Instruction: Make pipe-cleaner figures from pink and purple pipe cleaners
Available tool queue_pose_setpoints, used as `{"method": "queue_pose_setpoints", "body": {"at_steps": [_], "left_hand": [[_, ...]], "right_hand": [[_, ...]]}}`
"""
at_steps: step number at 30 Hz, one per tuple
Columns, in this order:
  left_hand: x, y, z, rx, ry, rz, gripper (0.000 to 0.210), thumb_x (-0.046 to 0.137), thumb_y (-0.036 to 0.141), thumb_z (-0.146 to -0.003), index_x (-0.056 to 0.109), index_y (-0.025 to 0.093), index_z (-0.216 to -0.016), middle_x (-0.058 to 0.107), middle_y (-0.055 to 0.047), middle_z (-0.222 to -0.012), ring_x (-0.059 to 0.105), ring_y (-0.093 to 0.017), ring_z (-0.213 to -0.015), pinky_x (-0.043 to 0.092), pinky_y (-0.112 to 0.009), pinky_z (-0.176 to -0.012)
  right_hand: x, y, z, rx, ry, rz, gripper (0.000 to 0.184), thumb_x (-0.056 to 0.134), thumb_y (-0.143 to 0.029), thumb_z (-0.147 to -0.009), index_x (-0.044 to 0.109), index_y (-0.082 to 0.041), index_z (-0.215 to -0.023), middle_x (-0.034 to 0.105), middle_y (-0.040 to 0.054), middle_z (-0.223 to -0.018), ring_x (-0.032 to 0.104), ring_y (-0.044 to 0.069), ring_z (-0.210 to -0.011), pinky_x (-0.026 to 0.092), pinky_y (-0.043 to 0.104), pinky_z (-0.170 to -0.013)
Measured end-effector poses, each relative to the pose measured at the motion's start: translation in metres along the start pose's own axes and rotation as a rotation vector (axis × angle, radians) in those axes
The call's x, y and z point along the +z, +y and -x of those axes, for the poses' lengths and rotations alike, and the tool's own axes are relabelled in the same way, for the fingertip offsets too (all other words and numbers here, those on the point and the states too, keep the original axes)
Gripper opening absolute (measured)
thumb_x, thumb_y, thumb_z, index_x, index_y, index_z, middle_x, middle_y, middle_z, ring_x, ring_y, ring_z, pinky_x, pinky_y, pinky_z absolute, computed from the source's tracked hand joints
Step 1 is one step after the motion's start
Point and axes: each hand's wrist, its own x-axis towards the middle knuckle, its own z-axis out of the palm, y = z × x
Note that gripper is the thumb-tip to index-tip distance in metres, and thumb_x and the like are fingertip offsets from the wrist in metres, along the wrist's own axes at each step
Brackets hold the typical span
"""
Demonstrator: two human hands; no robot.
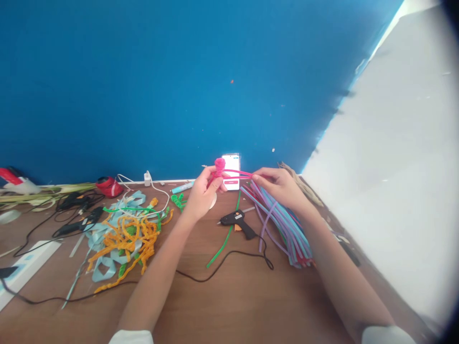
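Two hands hold one pink stem above the far side of a brown tabletop. The left hand pinches it just below its fuzzy, coiled head, which pokes up past the fingers. The right hand grips the far ends of two thin strands between thumb and forefinger. The strands run left to right, nearly level, and draw together at the right fingertips; the coil lies closest to the left hand. Behind the strands, a lit phone shows before the blue wall.

Below and between the forearms, a glue gun lies by a green stem. A bundle of mostly purple and blue stems rests beneath the right hand, a purple one lying across it. Nothing reads surely as a container: whether the red object at back left holds anything cannot be told. Orange stems tangle with pale blue ribbon on the left.
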Motion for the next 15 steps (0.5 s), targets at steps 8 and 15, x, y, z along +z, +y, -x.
{"method": "queue_pose_setpoints", "body": {"at_steps": [8,15], "left_hand": [[0.0026,-0.0032,0.0002,-0.002,0.032,-0.021,0.028,0.055,0.033,-0.095,0.057,0.017,-0.119,0.063,0.000,-0.073,0.059,-0.012,-0.067,0.048,-0.024,-0.065],[0.0016,-0.0028,-0.0017,0.000,0.024,0.040,0.024,0.053,0.028,-0.096,0.056,0.015,-0.115,0.067,-0.003,-0.085,0.057,-0.009,-0.066,0.046,-0.023,-0.064]], "right_hand": [[0.0055,-0.0042,-0.0006,0.100,0.184,-0.134,0.023,0.064,-0.040,-0.090,0.070,-0.019,-0.084,0.063,0.0007,-0.071,0.050,0.014,-0.064,0.035,0.026,-0.057],[0.0039,-0.0043,-0.0001,0.100,0.156,-0.157,0.023,0.062,-0.038,-0.090,0.071,-0.018,-0.089,0.065,0.0026,-0.078,0.053,0.015,-0.069,0.037,0.027,-0.060]]}}
